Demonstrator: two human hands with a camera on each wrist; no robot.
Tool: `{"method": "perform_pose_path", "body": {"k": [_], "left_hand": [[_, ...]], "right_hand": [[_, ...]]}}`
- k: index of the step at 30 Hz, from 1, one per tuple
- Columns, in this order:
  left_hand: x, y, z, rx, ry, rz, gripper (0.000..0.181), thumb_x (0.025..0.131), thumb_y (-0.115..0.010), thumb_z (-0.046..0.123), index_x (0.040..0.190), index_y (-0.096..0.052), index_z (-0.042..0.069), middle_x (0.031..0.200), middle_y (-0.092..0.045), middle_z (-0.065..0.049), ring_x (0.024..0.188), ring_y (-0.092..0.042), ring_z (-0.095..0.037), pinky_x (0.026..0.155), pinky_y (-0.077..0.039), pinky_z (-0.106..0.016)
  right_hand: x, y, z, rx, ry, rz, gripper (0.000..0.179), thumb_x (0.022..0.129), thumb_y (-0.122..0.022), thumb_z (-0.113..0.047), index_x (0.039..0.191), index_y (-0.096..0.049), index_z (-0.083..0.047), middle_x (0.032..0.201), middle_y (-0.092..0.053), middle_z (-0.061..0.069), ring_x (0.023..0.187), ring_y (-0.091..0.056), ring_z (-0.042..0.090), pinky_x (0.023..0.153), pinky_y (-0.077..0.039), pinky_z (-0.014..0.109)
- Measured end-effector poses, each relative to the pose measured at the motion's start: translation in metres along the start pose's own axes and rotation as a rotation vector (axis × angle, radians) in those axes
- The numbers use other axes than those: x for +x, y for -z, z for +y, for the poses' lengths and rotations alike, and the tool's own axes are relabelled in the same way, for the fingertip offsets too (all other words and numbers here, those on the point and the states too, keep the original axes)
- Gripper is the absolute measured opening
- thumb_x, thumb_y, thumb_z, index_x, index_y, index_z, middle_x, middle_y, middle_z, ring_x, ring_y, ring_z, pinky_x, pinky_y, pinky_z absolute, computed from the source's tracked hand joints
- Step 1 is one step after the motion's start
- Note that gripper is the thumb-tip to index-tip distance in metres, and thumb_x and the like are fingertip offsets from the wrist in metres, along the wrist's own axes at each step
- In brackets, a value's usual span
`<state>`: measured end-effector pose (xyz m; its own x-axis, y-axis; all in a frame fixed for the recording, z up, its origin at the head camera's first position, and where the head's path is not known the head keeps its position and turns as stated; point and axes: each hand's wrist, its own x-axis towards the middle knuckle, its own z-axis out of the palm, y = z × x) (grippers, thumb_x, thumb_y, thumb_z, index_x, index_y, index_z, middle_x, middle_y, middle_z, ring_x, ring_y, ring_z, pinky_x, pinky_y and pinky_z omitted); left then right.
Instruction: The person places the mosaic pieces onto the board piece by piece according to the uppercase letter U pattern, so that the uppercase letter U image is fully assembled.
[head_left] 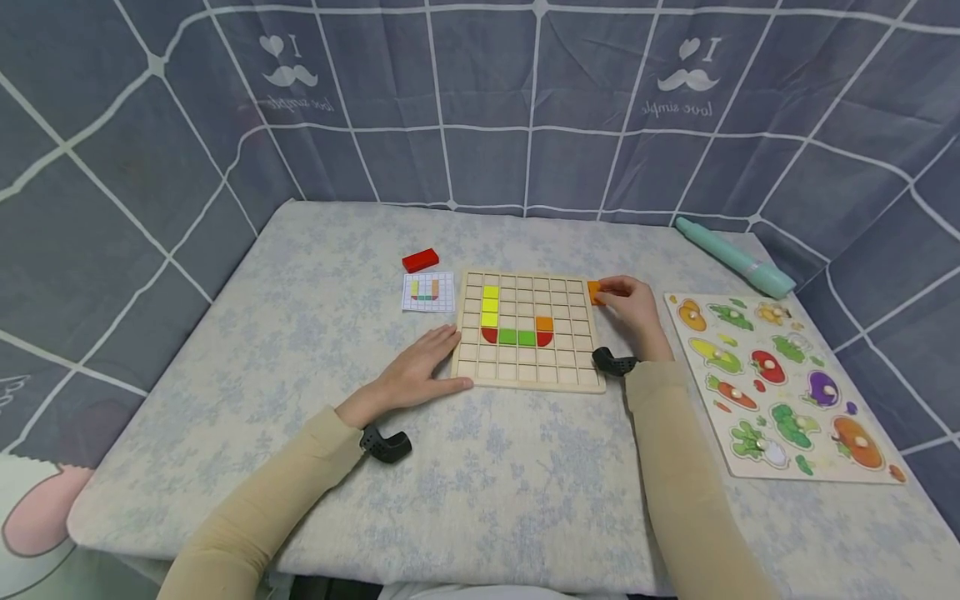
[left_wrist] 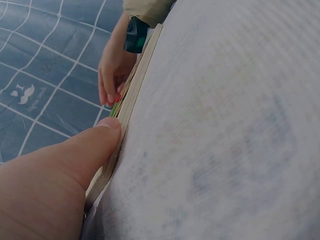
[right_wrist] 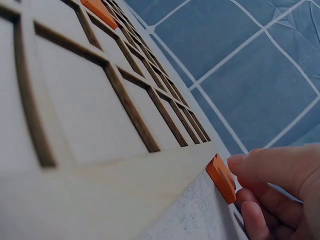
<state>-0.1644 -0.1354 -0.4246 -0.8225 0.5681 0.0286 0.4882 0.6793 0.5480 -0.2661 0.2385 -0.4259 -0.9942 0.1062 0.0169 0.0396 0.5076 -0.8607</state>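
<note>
A wooden grid board (head_left: 566, 376) lies on the table, holding yellow pieces (head_left: 490, 306), green pieces (head_left: 517, 337), a red rounded piece at each lower corner of the pattern and an orange square (head_left: 543, 323). My left hand (head_left: 412, 371) rests on the board's left edge, its fingers fairly straight and the thumb near the front corner. At the far right corner, my right hand (head_left: 633, 308) pinches an orange block (right_wrist: 221, 179) beside the board's rim; some of the grip is hidden. In the right wrist view its fingertips (right_wrist: 240, 162) meet the block's side.
A pattern card (head_left: 428, 292) lies left of the board, with a red block (head_left: 421, 260) behind it. On the right lies a vegetable puzzle board (head_left: 810, 471). A rolled teal item (head_left: 735, 257) lies at the back right, near the grid-patterned cloth wall (head_left: 585, 83).
</note>
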Motion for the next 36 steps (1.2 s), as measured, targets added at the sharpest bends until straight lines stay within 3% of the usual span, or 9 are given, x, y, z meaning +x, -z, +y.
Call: {"method": "perform_pose_path", "body": {"k": [14,29,36], "left_hand": [[-0.001,0.000,-0.002,-0.003,0.017,0.001,0.087,0.087,-0.057,0.053,0.147,-0.024,0.000,0.154,-0.018,-0.013,0.142,-0.012,-0.025,0.115,-0.014,-0.041],[-0.001,-0.001,-0.001,-0.003,0.010,-0.002,0.087,0.087,-0.057,0.053,0.147,-0.024,0.000,0.154,-0.018,-0.012,0.142,-0.012,-0.025,0.115,-0.013,-0.039],[0.000,-0.001,0.000,-0.001,0.011,-0.003,0.087,0.087,-0.057,0.054,0.147,-0.024,0.000,0.154,-0.018,-0.012,0.142,-0.011,-0.025,0.115,-0.013,-0.040]], "right_hand": [[0.001,0.001,0.004,-0.043,0.053,-0.048,0.036,0.086,-0.069,-0.015,0.118,-0.061,0.001,0.116,-0.058,0.020,0.104,-0.052,0.033,0.089,-0.045,0.043],[-0.003,0.010,0.000,-0.069,0.012,-0.131,0.042,0.084,-0.070,-0.006,0.122,-0.057,0.004,0.115,-0.056,0.023,0.099,-0.052,0.030,0.079,-0.046,0.030],[-0.003,0.013,0.000,-0.102,-0.003,-0.152,0.041,0.084,-0.070,-0.008,0.121,-0.057,0.004,0.113,-0.056,0.023,0.098,-0.051,0.031,0.081,-0.045,0.034]]}}
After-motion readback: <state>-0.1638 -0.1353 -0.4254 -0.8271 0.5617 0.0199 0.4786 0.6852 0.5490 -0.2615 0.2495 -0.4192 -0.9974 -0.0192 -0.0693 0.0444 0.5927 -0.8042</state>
